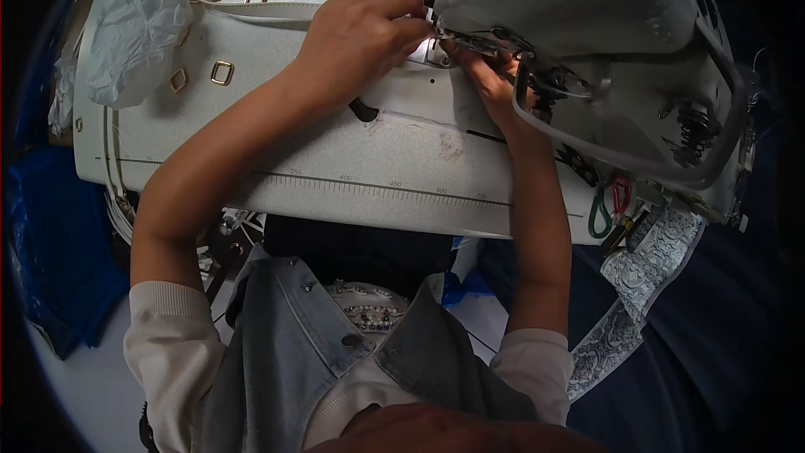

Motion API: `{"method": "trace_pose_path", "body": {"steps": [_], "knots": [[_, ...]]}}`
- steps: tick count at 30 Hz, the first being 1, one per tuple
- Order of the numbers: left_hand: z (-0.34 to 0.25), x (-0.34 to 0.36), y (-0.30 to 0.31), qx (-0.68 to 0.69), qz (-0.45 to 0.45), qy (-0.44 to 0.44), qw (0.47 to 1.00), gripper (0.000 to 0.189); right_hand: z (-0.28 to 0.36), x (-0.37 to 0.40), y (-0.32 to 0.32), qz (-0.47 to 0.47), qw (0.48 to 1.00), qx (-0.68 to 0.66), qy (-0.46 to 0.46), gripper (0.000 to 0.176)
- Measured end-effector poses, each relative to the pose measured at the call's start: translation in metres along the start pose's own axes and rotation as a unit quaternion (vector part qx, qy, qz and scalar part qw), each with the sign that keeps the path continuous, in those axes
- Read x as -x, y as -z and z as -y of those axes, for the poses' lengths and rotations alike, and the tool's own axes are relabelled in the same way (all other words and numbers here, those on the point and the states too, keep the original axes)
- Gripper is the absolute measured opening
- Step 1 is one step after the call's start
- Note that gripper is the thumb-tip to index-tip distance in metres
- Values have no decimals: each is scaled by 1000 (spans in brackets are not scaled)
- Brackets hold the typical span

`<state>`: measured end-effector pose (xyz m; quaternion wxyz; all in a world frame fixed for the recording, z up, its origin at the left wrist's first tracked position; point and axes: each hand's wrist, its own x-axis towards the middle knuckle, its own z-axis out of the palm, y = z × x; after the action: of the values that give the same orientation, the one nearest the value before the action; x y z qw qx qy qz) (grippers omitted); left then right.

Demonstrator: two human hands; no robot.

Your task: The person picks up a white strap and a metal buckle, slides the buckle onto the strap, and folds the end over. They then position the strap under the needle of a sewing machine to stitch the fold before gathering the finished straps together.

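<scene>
At the lit needle area of a sewing machine (570,0), my two hands almost meet. My left hand (365,29) comes in from the left, its fingers closed in a pinch beside the needle; whatever is between the fingertips is too small to see. A white strap (268,10) runs along the bed and passes out of sight behind this hand. My right hand (490,80) reaches under the machine head, with thumb and forefinger together near the presser foot. Machine parts cover its other fingers. Below the hands shows the shiny metal needle plate (438,54).
Several gold rectangular rings, one a buckle ring (222,73), lie on the left of the machine bed (335,151). Near them is a crumpled white plastic bag (138,38). Green-handled scissors (599,214) and a lace strip (654,260) hang at the right edge. A printed ruler follows the front edge.
</scene>
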<state>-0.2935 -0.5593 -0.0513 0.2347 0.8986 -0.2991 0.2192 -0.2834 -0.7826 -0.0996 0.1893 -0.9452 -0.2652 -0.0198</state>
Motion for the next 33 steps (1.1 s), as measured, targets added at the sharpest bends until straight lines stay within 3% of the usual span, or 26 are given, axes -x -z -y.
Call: {"method": "trace_pose_path", "body": {"steps": [1,2,5,15,17,18,20,21,23,26,28,31,32,33], "knots": [[0,0,0,-1,-1,1,1000,12,5,-5,4,1,980,-186,-65,25],[0,0,0,-1,-2,0,1000,12,10,-9,8,2,922,-365,-127,22],[-1,0,0,4,-3,2,1000,12,27,-13,17,-23,899,-403,-170,15],[11,-4,6,42,35,-30,998,15,38,-11,28,-51,919,-351,-173,16],[16,-2,11,43,53,-55,996,17,41,-8,34,-40,969,-202,-139,16],[17,-1,14,16,73,-59,995,20,28,-4,26,-40,968,-205,-140,16],[21,0,21,-38,111,-67,991,27,1,-1,7,-152,984,-74,53,16],[22,0,23,-64,129,-71,987,31,-1,2,9,-151,984,-75,52,16],[33,0,24,-88,148,-77,982,34,18,-2,32,-61,991,-116,-39,16],[43,-7,33,25,140,-84,986,35,13,-4,31,-72,973,-214,-48,16],[32,-10,52,-69,162,-104,979,36,3,-7,29,-71,982,-170,-30,18],[6,-6,82,-206,198,-125,950,36,8,-3,34,-68,970,-233,-6,19],[-3,-3,88,-250,210,-132,936,36,21,-1,51,-38,986,-158,21,17],[-7,19,89,-160,262,-26,951,36,28,2,61,-9,995,-82,48,24]]}}
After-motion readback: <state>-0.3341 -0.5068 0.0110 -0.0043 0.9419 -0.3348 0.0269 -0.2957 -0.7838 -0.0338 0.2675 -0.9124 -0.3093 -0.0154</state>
